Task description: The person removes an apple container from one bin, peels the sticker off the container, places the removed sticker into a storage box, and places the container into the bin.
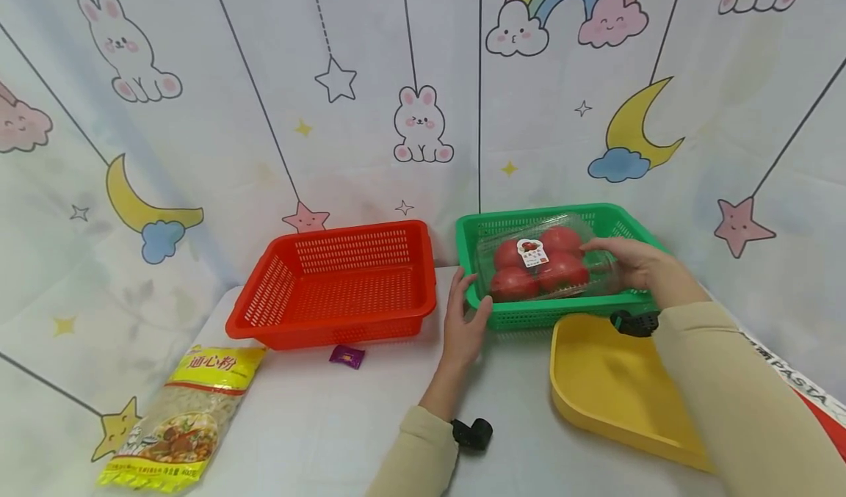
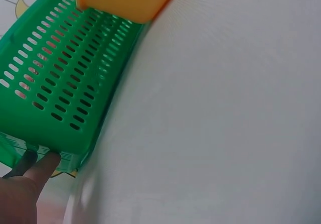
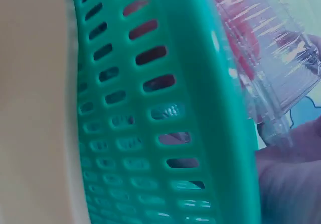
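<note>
In the head view a clear plastic pack of tomatoes (image 1: 562,268), with a small white label, lies tilted inside the green basket (image 1: 548,312). My right hand (image 1: 637,262) reaches over the basket's right side and grips the right end of the pack. The right wrist view has the clear pack (image 3: 281,48) beyond the slotted green wall (image 3: 195,83), with part of the hand beside it. At the basket's left front corner, my left hand (image 1: 465,328) touches the end wall with extended fingers, thumb spread apart. Two of its fingers (image 2: 44,171) show against the wall in the left wrist view.
A red basket (image 1: 330,328) stands left of the green one. In front of it lies a small purple wrapped piece (image 1: 346,356). A bag of pasta (image 1: 192,416) lies at the left. The yellow tray (image 1: 615,427) sits below my right forearm, near a box marked PASTA (image 1: 793,379).
</note>
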`<move>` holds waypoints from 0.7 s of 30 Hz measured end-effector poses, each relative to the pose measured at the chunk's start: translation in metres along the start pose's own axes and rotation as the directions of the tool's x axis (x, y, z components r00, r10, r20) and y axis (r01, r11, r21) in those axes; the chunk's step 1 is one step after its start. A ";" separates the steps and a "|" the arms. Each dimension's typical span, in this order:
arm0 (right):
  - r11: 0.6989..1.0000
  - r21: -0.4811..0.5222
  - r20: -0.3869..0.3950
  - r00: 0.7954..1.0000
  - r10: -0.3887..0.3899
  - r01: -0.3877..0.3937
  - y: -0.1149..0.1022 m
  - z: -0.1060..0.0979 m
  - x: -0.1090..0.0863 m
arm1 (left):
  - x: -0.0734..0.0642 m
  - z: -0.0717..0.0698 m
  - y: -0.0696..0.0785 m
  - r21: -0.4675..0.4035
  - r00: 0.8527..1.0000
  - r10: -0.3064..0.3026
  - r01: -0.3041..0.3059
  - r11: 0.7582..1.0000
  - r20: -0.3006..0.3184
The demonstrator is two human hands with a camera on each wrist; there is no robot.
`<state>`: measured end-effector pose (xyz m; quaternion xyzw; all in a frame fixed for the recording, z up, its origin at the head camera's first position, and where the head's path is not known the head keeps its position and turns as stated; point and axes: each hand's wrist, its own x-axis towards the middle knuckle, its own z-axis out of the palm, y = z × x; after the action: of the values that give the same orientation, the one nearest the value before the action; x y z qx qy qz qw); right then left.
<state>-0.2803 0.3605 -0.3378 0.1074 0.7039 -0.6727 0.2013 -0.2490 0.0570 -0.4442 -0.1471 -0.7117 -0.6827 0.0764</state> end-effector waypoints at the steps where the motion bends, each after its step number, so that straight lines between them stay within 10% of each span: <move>1: 1.000 0.001 0.001 1.000 -0.009 0.009 0.000 0.001 0.000 | 0.000 -0.001 0.000 0.000 1.000 0.000 0.000 1.000 0.001; 13: 0.982 -0.088 -0.157 0.971 -0.177 0.165 0.002 0.007 -0.013 | 0.003 -0.008 0.000 0.014 1.000 -0.009 0.009 1.000 0.029; 21: 0.977 0.005 -0.211 0.955 -0.207 0.212 -0.011 0.010 -0.037 | -0.003 -0.013 0.039 0.075 0.994 -0.074 0.068 0.995 0.075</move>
<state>-0.2507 0.3538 -0.3120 0.1053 0.7191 -0.6849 0.0521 -0.2354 0.0448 -0.4078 -0.1452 -0.7433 -0.6524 0.0297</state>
